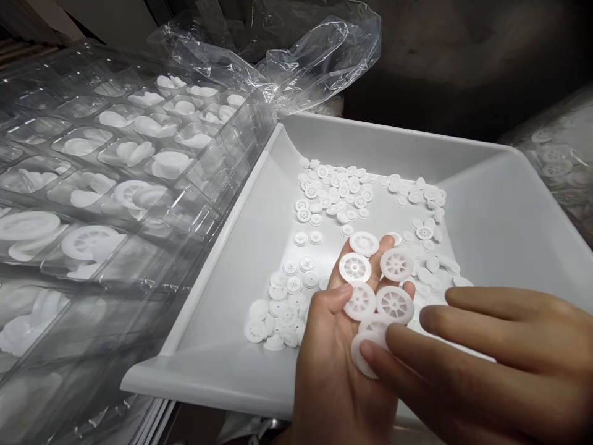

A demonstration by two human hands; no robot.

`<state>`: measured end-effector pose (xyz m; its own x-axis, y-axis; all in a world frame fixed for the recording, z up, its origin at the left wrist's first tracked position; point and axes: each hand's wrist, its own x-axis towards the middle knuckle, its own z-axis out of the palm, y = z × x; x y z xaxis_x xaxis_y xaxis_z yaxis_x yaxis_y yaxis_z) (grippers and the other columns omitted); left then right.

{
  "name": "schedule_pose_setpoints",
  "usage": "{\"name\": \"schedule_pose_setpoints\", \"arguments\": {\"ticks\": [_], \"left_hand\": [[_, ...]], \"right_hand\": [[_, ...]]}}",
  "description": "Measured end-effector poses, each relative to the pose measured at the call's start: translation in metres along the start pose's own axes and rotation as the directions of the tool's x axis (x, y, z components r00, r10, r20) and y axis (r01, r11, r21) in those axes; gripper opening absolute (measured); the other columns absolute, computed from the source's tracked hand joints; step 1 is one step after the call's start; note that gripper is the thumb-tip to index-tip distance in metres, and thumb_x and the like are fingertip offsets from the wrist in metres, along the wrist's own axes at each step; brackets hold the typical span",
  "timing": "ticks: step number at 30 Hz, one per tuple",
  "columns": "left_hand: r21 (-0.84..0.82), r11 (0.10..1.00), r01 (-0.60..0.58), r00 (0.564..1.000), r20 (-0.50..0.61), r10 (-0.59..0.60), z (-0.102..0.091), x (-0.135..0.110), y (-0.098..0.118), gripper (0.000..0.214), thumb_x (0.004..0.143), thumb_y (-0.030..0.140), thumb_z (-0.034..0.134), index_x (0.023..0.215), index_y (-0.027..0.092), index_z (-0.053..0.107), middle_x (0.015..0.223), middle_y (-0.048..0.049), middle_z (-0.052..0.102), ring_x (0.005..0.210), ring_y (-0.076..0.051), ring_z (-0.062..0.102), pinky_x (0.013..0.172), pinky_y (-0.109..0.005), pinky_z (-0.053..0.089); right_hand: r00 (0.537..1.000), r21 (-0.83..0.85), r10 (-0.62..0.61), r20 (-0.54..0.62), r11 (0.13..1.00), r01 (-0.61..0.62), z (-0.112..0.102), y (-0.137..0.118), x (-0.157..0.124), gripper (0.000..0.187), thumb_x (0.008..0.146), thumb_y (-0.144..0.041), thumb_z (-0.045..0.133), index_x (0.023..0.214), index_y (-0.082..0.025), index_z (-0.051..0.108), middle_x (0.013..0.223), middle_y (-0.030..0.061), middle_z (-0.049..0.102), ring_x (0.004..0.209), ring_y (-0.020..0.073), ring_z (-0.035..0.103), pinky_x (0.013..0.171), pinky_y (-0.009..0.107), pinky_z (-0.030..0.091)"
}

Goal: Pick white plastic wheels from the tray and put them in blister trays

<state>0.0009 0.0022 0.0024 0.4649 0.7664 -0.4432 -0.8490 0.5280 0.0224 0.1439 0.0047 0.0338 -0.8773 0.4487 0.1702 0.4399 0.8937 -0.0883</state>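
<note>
Several white plastic gears (395, 305) with spoked centres lie across the palm and fingers of my left hand (331, 364), which is turned up. Its thumb presses on the edge of one gear. From the right, my right hand (482, 352) reaches over the palm, its thumb and index finger closed on a gear (364, 357) nearest the wrist; the other fingers stretch out apart from the gears. Both hands are over the near part of a light grey tray (217, 377). Many more small white gears (290, 315) are scattered on the tray floor, partly hidden behind my hands.
At the left, stacked clear plastic trays (185, 216) hold white gears in their compartments and stand against the grey tray's side. Crumpled clear plastic film (319, 55) lies behind. A clear bag of white gears (560, 154) is at the far right.
</note>
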Motion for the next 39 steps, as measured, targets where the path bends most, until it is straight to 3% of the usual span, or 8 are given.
{"name": "schedule_pose_setpoints", "arguments": {"ticks": [6,11,17,21,24,28,32,39], "left_hand": [[-0.041,0.999,-0.021,0.998,0.064,0.024,-0.002,-0.001,0.0,0.05,0.089,0.034,0.029,0.128,0.017,0.054,0.103,-0.0091,0.067,0.113,-0.027,0.06,0.101,-0.041,0.044],[-0.073,0.993,-0.096,0.995,0.02,0.098,-0.002,-0.001,-0.001,0.042,0.09,0.026,0.033,0.124,0.017,0.055,0.115,-0.0082,0.066,0.118,-0.025,0.057,0.103,-0.037,0.043],[-0.097,0.995,-0.027,1.0,-0.015,0.026,-0.01,0.0,-0.006,0.023,0.086,0.025,0.049,0.107,0.021,0.057,0.102,-0.0046,0.068,0.117,-0.023,0.059,0.104,-0.036,0.042],[-0.157,0.987,0.023,0.997,-0.07,-0.034,-0.01,0.0,-0.005,0.01,0.083,0.02,0.052,0.093,0.021,0.054,0.088,-0.0026,0.062,0.117,-0.02,0.058,0.104,-0.033,0.042],[-0.17,0.985,0.003,0.998,-0.055,-0.013,-0.007,0.0,-0.003,0.011,0.084,0.018,0.05,0.093,0.019,0.056,0.093,-0.004,0.062,0.118,-0.018,0.057,0.105,-0.03,0.042],[-0.074,0.996,-0.042,0.997,-0.067,0.037,-0.004,0.0,-0.001,0.025,0.089,0.021,0.044,0.105,0.016,0.062,0.111,-0.0071,0.063,0.112,-0.018,0.059,0.1,-0.029,0.046],[-0.003,0.994,-0.113,0.981,-0.161,0.111,-0.004,-0.002,-0.001,0.02,0.086,0.024,0.05,0.097,0.019,0.066,0.106,-0.006,0.065,0.092,-0.015,0.063,0.088,-0.027,0.052],[0.126,0.989,-0.084,0.984,-0.145,0.102,-0.006,-0.002,-0.003,0.025,0.088,0.027,0.047,0.098,0.02,0.068,0.107,-0.0052,0.066,0.104,-0.017,0.062,0.086,-0.025,0.052]], "right_hand": [[0.996,0.232,0.067,-0.051,0.971,-0.054,0.004,-0.004,-0.004,0.006,0.093,-0.017,0.053,0.094,-0.02,0.058,0.08,-0.0007,0.055,0.061,0.0118,0.046,0.049,0.029,0.035],[0.951,0.355,0.27,-0.153,0.913,-0.202,0.009,-0.007,0.002,0.01,0.088,-0.011,0.055,0.097,-0.015,0.06,0.093,0.0037,0.057,0.082,0.0142,0.054,0.067,0.029,0.045],[0.852,0.557,0.523,-0.01,0.711,-0.43,0.02,-0.013,0.012,0.005,0.089,-0.018,0.059,0.087,-0.022,0.056,0.098,0.0023,0.048,0.094,0.0152,0.048,0.082,0.03,0.042],[0.784,0.642,0.621,0.006,0.598,-0.479,0.025,-0.013,0.012,0.012,0.088,-0.02,0.061,0.082,-0.022,0.051,0.1,0.0016,0.046,0.097,0.0155,0.047,0.083,0.03,0.041],[0.765,0.671,0.642,0.049,0.546,-0.502,0.021,-0.009,0.012,0.013,0.087,-0.018,0.061,0.079,-0.023,0.051,0.101,0.0002,0.046,0.095,0.0145,0.047,0.083,0.028,0.041],[0.816,0.616,0.577,0.007,0.641,-0.458,0.012,0.0,0.008,0.012,0.085,-0.023,0.065,0.09,-0.025,0.054,0.103,0.0004,0.048,0.099,0.0164,0.047,0.088,0.03,0.042],[0.889,0.524,0.456,0.027,0.751,-0.401,0.008,0.008,0.003,0.031,0.081,-0.038,0.071,0.106,-0.029,0.054,0.11,0.0012,0.049,0.104,0.0193,0.047,0.091,0.033,0.045],[0.906,0.438,0.422,0.021,0.811,-0.388,0.014,0.003,0.007,0.037,0.088,-0.039,0.062,0.123,-0.031,0.052,0.117,0.0032,0.045,0.109,0.0192,0.043,0.086,0.028,0.048]]}}
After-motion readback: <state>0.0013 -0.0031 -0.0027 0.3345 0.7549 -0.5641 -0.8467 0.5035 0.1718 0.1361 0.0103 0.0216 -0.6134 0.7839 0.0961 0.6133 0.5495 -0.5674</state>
